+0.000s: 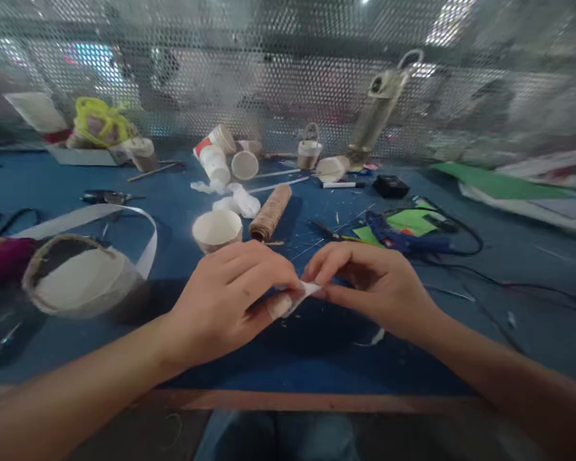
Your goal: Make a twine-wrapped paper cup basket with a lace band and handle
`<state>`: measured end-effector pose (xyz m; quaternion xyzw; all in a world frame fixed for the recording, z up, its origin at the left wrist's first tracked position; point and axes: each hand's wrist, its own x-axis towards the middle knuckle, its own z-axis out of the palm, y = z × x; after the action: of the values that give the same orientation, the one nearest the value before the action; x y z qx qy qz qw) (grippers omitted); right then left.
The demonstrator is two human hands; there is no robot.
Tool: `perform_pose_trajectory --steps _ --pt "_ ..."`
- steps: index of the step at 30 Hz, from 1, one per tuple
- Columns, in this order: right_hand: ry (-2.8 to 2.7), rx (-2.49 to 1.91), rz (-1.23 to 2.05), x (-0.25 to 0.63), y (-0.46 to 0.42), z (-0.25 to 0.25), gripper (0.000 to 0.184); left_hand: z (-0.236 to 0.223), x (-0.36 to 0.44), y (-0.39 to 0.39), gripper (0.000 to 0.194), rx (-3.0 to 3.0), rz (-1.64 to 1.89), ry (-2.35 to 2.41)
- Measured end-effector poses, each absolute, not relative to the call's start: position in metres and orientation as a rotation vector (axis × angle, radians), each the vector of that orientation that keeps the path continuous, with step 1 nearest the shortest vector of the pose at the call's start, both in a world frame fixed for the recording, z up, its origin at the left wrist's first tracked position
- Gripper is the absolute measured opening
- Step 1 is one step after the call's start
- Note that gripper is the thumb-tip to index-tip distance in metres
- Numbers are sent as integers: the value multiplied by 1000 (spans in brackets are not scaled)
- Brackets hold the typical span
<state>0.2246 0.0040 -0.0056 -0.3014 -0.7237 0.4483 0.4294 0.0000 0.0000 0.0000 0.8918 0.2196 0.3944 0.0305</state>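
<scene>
Between my two hands, above the near part of the blue table, is a small white piece (310, 288) that looks like paper or ribbon. My left hand (242, 294) pinches its left end between thumb and fingers. The right end is pinched by the thumb and fingertips of my right hand (365, 278). Much of the piece is hidden by the fingers. Just beyond my left hand stand a paper cup (217, 229) and a roll of brown twine (271, 211) lying on its side. A curled white scrap (377, 337) lies below my right hand.
At left sit a twine-handled paper basket (84, 285) and a looping white ribbon (146, 246). A blue glue gun (408, 234) and its cable lie at right, near scissors (324, 229). Several paper cups (244, 165) stand or lie before a perforated metal screen (269, 89).
</scene>
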Motion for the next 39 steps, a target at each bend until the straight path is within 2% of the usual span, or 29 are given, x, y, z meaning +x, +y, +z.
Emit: perform_pose_trajectory --steps 7,12,16,23,33,36,39 --pt "-1810 -786 1111 227 2 -6 9 1 -1 -2 3 2717 1194 732" --pt "-1805 -847 1124 228 0 -7 16 0 -3 -3 8 2648 1086 798" --pt "-1865 -828 1144 227 1 -6 10 -1 -3 -2 12 2571 990 797" --pt "-1825 -925 1138 226 0 -3 9 5 2 -2 4 2234 880 842" --pt "-1835 -929 1061 227 2 -5 8 0 2 1 37 1959 684 898" --pt "-1854 -935 1020 226 1 -4 8 -2 3 2 38 1901 678 906" --pt "-1871 -957 976 225 0 -4 8 -2 4 2 29 1851 648 897"
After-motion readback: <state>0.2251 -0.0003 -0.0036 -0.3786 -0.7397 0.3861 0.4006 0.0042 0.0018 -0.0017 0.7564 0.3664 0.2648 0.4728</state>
